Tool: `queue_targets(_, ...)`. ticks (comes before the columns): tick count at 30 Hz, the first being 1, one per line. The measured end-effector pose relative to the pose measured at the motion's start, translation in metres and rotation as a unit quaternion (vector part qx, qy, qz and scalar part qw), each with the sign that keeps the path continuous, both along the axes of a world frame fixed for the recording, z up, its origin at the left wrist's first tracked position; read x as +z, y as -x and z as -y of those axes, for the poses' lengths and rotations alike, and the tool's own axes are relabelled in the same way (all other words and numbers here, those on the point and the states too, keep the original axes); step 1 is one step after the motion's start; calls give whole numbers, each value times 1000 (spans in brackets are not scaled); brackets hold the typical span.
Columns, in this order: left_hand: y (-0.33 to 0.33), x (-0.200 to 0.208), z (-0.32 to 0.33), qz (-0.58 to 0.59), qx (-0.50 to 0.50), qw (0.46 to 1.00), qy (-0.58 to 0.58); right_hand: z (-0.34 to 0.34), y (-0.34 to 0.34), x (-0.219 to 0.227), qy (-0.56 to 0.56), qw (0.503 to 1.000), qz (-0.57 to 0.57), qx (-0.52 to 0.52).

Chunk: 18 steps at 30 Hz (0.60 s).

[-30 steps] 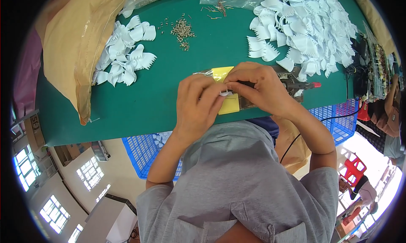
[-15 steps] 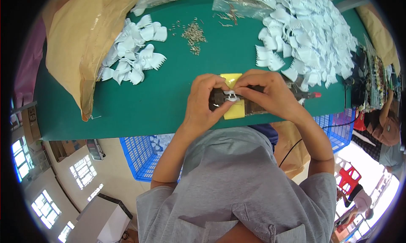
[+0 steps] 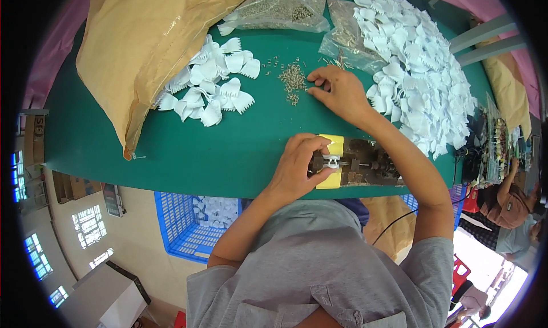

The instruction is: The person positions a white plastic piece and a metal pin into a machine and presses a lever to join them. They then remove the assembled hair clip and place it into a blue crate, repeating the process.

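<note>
A blue basket [image 3: 177, 222] sits below the table [image 3: 222, 157]. The 2 hands are apart: the left hand [image 3: 299, 167] is clamped on 1 white clip [image 3: 331, 161] at the jig [image 3: 362, 157]; the right hand [image 3: 341, 93], finger and thumb parted, is just beside the metal bits [image 3: 293, 78], between 2 white heaps [image 3: 419, 94]. Beyond lie clear bags [image 3: 271, 14].

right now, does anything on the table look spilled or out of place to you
Nothing looks clearly damaged. The tiny metal parts by the right hand lie loose on the green tabletop, with a few scattered left of the main heap, so they look slightly spilled, though that may be deliberate.
</note>
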State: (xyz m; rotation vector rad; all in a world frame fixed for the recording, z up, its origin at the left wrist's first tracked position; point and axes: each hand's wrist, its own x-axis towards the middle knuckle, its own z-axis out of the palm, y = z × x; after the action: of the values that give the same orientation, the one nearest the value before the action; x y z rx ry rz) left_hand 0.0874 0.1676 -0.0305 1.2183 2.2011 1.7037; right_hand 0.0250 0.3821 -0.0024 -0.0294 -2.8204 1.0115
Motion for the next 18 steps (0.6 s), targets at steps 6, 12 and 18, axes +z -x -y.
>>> queue_targets(6, 0, -1, 2, -7, -3, 1000, -13, -4, 1, -10, -31, 999, 18, 29)
queue_targets(12, -1, 2, 4, 31, -16, 999, -5, -18, -16, 8, -29, 997, 59, 37)
queue_targets(18, -1, 4, 2, 28, -8, 1000, 7, -11, -1, -10, -10, 998, -43, 41)
